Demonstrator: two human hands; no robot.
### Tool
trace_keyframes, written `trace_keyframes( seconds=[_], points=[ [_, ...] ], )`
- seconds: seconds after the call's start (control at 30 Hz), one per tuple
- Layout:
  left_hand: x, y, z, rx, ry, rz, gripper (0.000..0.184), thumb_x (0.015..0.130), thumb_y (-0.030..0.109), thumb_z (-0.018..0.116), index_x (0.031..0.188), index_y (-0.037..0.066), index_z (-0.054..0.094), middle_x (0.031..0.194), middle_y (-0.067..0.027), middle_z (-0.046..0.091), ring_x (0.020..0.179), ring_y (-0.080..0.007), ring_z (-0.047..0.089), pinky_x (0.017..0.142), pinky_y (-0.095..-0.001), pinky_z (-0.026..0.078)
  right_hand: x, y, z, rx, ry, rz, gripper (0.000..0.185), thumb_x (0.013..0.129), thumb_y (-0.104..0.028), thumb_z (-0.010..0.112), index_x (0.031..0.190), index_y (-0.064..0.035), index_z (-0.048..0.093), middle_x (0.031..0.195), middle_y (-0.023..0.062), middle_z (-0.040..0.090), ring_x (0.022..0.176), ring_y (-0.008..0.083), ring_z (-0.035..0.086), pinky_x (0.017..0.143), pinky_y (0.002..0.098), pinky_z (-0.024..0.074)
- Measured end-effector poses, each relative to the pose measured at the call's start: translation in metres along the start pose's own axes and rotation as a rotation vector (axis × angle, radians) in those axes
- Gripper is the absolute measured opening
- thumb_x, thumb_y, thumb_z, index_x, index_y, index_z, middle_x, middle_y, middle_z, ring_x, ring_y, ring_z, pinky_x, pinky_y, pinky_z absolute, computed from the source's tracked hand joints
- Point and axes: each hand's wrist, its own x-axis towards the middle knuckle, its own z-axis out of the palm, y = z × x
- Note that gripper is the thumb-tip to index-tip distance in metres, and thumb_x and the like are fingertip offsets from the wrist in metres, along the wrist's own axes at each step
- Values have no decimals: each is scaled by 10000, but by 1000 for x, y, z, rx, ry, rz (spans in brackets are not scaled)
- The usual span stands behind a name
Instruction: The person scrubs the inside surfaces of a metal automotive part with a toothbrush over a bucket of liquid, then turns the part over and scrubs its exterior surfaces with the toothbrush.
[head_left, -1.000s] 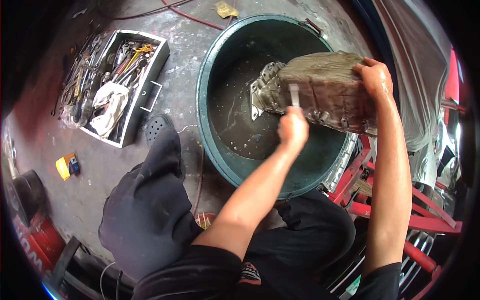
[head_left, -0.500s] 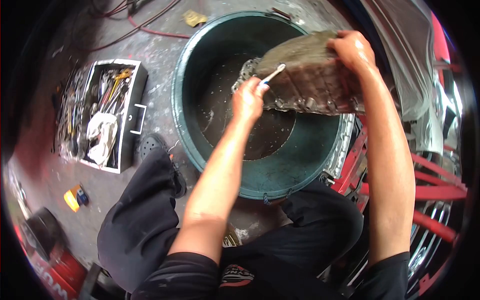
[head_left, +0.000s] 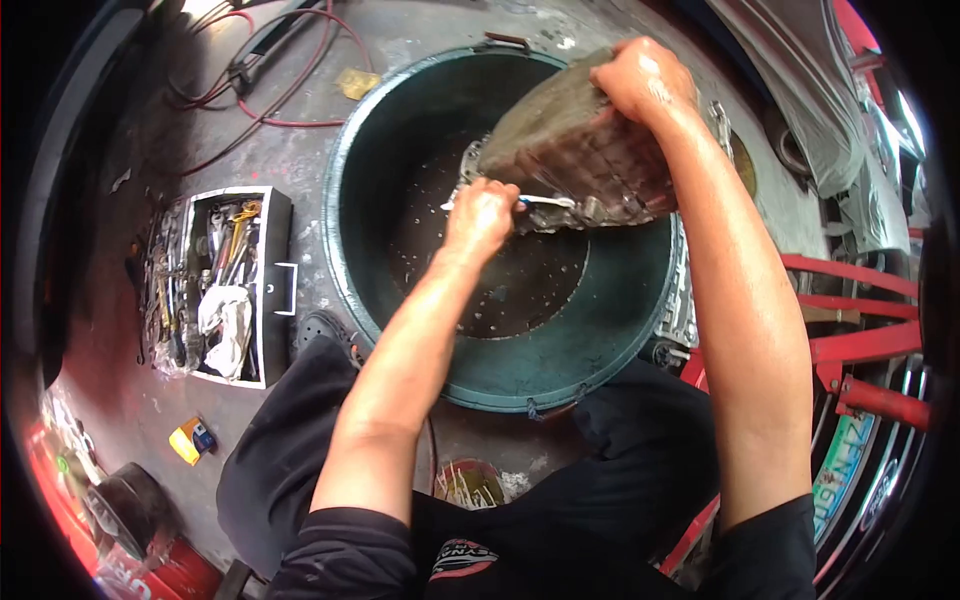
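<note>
My left hand (head_left: 480, 215) is closed round a toothbrush (head_left: 548, 202) with a white head, which lies against the lower edge of a grimy metal oil pan (head_left: 575, 150). My right hand (head_left: 645, 80) grips the pan's upper corner and holds it tilted over a big green tub (head_left: 345, 215). The pan is deep, with a bumpy flange along its lower side. Dark liquid (head_left: 520, 295) with specks of foam covers the tub's bottom. My fingers hide most of the brush handle.
On the left stands a toolbox (head_left: 278, 240) full of tools with a white rag (head_left: 228, 325). Hoses (head_left: 290, 95) lie behind it. My knees flank the tub. A red metal frame (head_left: 860, 345) stands on the right, and a yellow and blue box (head_left: 192, 440) lies on the floor.
The oil pan and my right hand have shifted left in view. The brush head has dropped from the pan's side to its lower flange. The camera view has shifted too.
</note>
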Motion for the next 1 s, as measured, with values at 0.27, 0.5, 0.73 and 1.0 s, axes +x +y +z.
trace_keyframes(
  seconds=[0.27,0.5,0.73,1.0],
  points=[
    [15,-4,-28,-95,103,-107,112,796,124,582,758,97,684,800,-108,670,825,-288,602,794,-410,469,-2,4,5,-41,20,-4,403,766,-268,588,1093,-61,699,1136,197,670,1078,342,640,933,403,498],
    [-16,-45,-21,-281,112,-536,180,834,236,675,839,65,730,869,-143,708,867,-335,652,791,-430,507,-4,14,5,-41,34,7,477,767,-347,625,1190,-131,675,1168,158,667,1117,326,621,968,401,476],
    [-16,-96,43,-273,-83,-1430,261,925,195,542,1006,19,717,1073,-195,688,1051,-355,652,889,-469,526,-4,10,11,-69,70,-39,516,773,-368,647,1234,-135,656,1192,152,658,1158,321,598,1004,386,448],
    [-76,-61,126,-1298,-177,-1806,237,954,146,383,1051,6,548,989,-238,619,950,-378,648,738,-574,536,-3,19,12,-51,62,5,537,765,-380,670,1237,-125,652,1210,159,649,1173,305,593,1027,392,434]
  ],
)
